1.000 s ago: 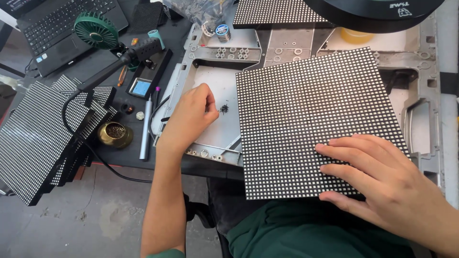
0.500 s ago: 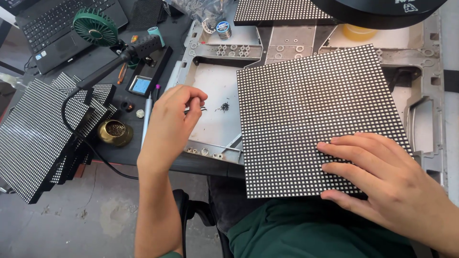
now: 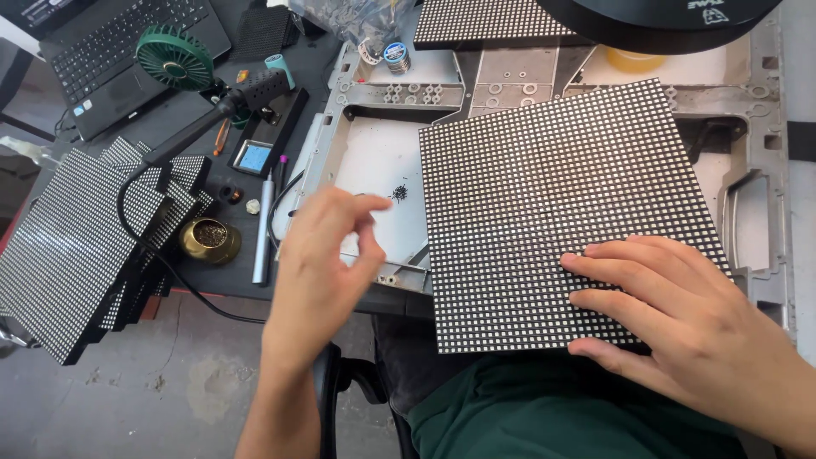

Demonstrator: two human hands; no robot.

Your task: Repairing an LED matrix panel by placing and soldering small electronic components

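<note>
right hand (image 3: pixel 680 319): flat, fingers spread, palm down on the lower right corner of the LED matrix panel (image 3: pixel 561 204); pressing on it, not gripping it.
left hand (image 3: pixel 319 272): raised over the near left edge of the metal frame (image 3: pixel 357 102), blurred; thumb and fingertips curled toward each other in a loose pinch. Cannot tell whether anything small sits between them.
LED matrix panel: big square, black with a grid of white dots, lying face up and slightly rotated on the frame, near edge overhanging toward the person's lap.
metal frame: grey cast tray on the bench (image 3: pixel 212 272), with a pale flat recess (image 3: pixel 382 170) left of the panel.
small dark bits (image 3: pixel 398 194): little cluster on the pale recess, just beyond the left fingertips, not touched.
second panel (image 3: pixel 484 21): same dotted type, at the far edge of the frame, well apart from both hands.
panel stack (image 3: pixel 76 246): several more dotted panels fanned out at the left end of the bench.
brass tip-cleaner pot (image 3: pixel 209 240): beside the stack, near a silver pen-like tool (image 3: pixel 263 229).
soldering iron (image 3: pixel 229 102): black handle lying diagonally, cord looping past the pot.
small green fan (image 3: pixel 174 58): far left, next to a laptop (image 3: pixel 127 51).
solder spool (image 3: pixel 395 55): top centre, beyond the frame.
lamp head (image 3: pixel 654 21): black, round, overhanging the top right.
</note>
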